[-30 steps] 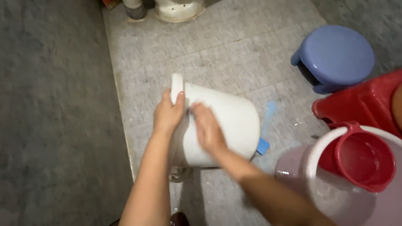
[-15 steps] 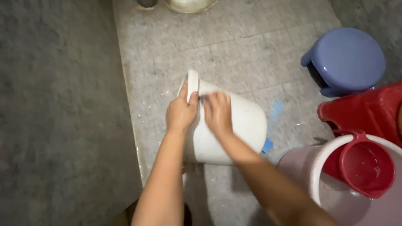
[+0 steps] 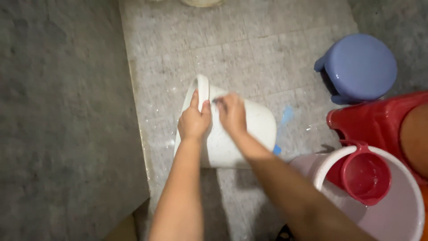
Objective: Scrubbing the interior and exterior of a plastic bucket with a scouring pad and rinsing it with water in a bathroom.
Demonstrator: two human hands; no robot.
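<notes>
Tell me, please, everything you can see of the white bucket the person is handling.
The white bucket looks like smooth plastic with a thick rolled rim. It lies tipped on its side on the wet grey tiled floor, rim toward the upper left. The left hand grips the rim, and the right hand presses on its outer wall. A blue object peeks out behind it.
</notes>
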